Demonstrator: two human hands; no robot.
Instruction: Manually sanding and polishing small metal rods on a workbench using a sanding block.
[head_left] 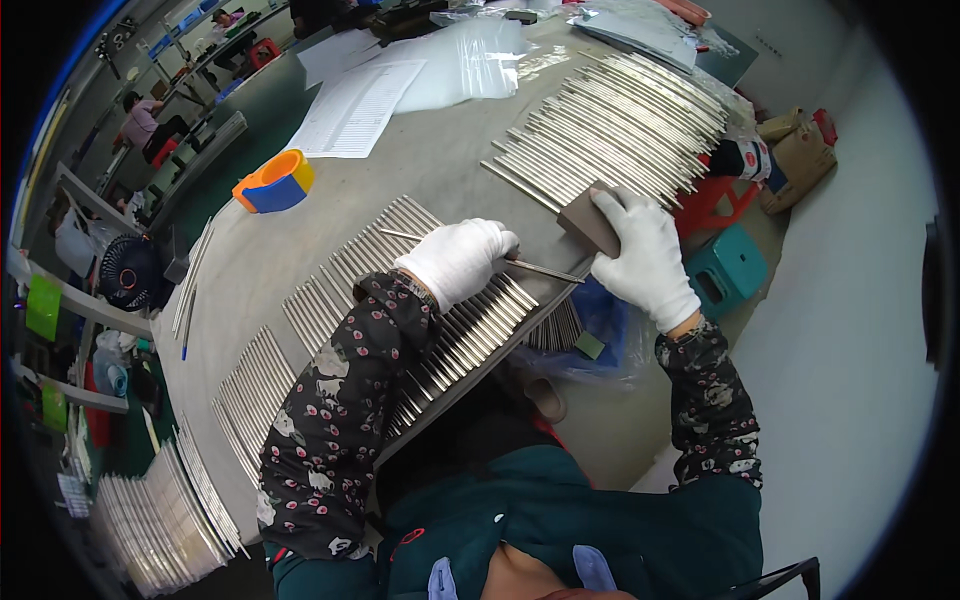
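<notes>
My left hand point(460, 258), in a white glove, is closed around a thin metal rod point(545, 269) whose end sticks out to the right over the table edge. My right hand point(645, 258), also gloved, grips a brown sanding block point(588, 222) just above the rod's free end. Under my left hand lies a row of several metal rods point(470, 335) side by side on the grey table point(420, 170). A second batch of rods point(610, 135) lies beyond my right hand.
A roll of orange and blue tape point(274, 183) and paper sheets point(350, 110) lie further back, with clear plastic bags point(470, 60). More rod rows point(255, 390) run down the left. A teal stool point(725, 270) and blue bag point(605, 320) stand beside the table. A person point(145, 120) sits far left.
</notes>
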